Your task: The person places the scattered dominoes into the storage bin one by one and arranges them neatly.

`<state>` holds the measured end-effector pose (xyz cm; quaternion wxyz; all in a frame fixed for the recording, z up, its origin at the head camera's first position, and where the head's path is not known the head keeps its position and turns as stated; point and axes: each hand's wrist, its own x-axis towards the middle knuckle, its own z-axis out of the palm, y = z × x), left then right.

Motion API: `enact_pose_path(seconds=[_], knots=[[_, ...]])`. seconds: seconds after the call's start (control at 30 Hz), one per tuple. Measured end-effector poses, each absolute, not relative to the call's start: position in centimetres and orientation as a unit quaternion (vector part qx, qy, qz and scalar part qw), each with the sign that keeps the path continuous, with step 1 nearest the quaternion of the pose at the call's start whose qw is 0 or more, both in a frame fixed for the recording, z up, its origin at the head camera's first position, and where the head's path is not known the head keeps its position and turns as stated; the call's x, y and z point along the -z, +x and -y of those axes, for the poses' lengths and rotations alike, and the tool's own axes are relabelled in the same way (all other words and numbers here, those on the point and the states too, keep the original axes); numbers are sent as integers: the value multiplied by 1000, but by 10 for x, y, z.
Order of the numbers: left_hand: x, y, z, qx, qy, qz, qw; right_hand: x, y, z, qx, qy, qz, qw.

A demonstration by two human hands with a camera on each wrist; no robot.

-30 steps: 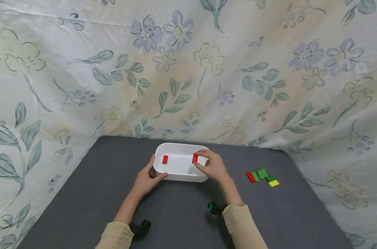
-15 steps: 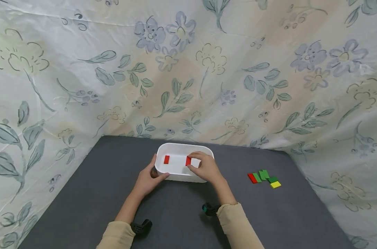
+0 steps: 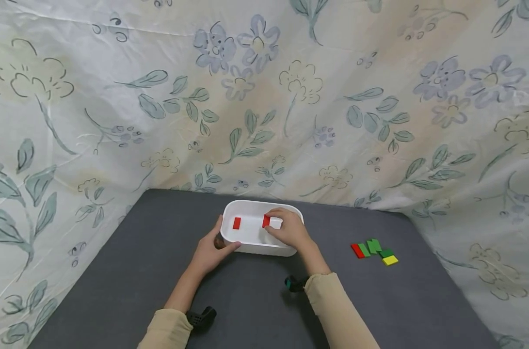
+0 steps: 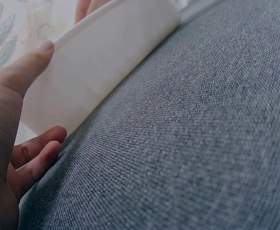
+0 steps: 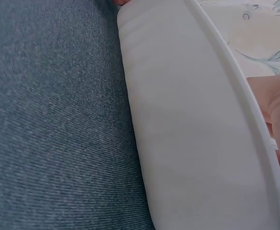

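A white plastic container stands on the grey cloth. My left hand grips its left end; in the left wrist view the thumb lies at the rim and other fingers are at the lower corner. Inside the container, my right hand pinches a small red rectangular tile between thumb and fingers. A second red tile lies on the container floor towards the left. In the right wrist view the container wall hides much of the right hand.
To the right on the cloth lies a loose group of tiles: a red one, several green ones and a yellow one. A flowered fabric backdrop hangs behind the table.
My right hand has moved left inside the container with the red tile pinched. The left hand keeps its grip on the container. The head view has shifted slightly.
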<state>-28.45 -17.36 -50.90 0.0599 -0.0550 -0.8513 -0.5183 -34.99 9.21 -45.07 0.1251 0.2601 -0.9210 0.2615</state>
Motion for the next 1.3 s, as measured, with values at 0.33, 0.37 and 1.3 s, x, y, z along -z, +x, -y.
enact_pose_path(seconds=[0.33,0.37,1.3], knots=[[509,-287,174,517,-52,852,58,456,-364,-84,-249,243,935,76],[509,-288,174,516,-52,853,59,457,-366,-82,-248,242,935,72],[512,-292,175,518,-54,852,56,462,-383,-26,-197,231,953,-16]])
